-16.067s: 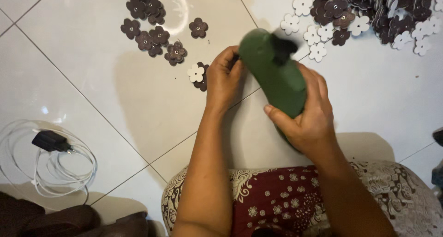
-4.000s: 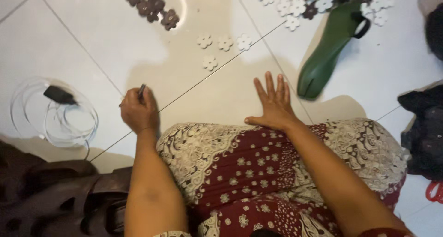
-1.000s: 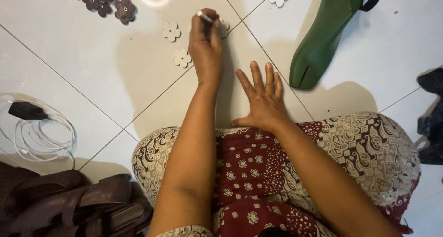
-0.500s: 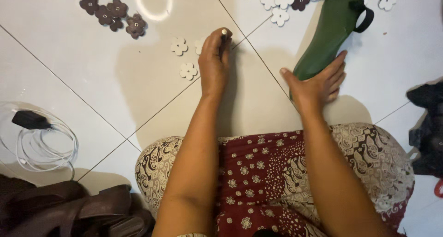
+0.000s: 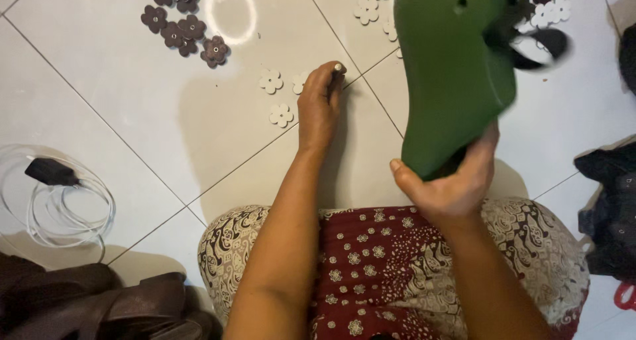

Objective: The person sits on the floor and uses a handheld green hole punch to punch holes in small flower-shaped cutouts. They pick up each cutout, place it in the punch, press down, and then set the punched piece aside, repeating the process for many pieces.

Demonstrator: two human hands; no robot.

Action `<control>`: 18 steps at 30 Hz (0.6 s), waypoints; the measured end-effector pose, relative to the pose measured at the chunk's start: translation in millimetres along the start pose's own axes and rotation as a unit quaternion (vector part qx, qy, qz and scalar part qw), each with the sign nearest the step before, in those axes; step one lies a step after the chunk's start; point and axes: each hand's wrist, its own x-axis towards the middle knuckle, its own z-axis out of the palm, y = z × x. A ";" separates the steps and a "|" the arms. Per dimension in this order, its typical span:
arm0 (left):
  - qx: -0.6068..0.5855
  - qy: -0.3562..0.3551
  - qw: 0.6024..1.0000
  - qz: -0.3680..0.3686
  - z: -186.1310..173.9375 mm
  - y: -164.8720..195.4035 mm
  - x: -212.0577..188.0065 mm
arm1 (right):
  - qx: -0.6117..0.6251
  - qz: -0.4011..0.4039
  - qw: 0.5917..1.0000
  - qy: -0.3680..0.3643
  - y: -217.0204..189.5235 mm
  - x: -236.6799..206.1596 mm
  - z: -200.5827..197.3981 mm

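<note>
- Head view: a green shoe-shaped form (image 5: 454, 75) is being gripped at its narrow lower end by the right hand (image 5: 450, 184), fingers wrapped around it, and is being held up tilted toward 12 o'clock above the white tiled floor (image 5: 119, 115).
- A small white-tipped pin (image 5: 338, 67) is being pinched between the fingertips of the left hand (image 5: 319, 108), at 9 o'clock from the form.
- White flower cut-outs (image 5: 281, 115) are being shown just beside the left hand at 10 o'clock; brown flower cut-outs (image 5: 182, 29) are lying farther off, toward 11 o'clock.

1 head-worn camera looks steeply down, close over the seated person's lap and forearms, onto the white tiled floor (image 5: 132, 154) ahead.
</note>
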 end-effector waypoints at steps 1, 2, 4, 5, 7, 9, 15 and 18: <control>0.003 0.004 1.000 -0.001 -1.2 -1.2 -0.3 | 0.026 -0.031 0.999 -0.004 -6.3 1.4 3.4; 0.001 0.005 1.000 0.002 -1.9 -2.5 0.6 | -0.010 -0.058 0.998 -0.014 -10.7 3.6 5.8; -0.004 0.005 1.000 0.011 -2.7 -5.4 2.0 | -0.143 -0.108 0.983 -0.037 -16.7 7.4 10.7; -0.005 0.003 1.000 0.021 -4.1 -7.0 2.0 | -0.239 -0.129 0.961 -0.051 -19.3 7.9 13.7; -0.008 0.001 0.999 0.038 -7.0 -9.3 -0.7 | -0.211 -0.027 0.971 -0.112 -23.6 7.2 18.0; 0.014 0.014 0.998 0.053 -5.0 -9.3 0.7 | -0.183 0.007 0.976 -0.115 -25.6 7.4 19.2; 0.001 0.002 1.000 0.026 -11.8 -6.0 0.9 | -0.110 0.013 0.990 -0.091 -22.8 7.1 20.5; 0.012 0.018 0.998 0.056 -16.0 -4.7 1.9 | -0.168 -0.009 0.978 -0.127 -13.0 8.8 25.5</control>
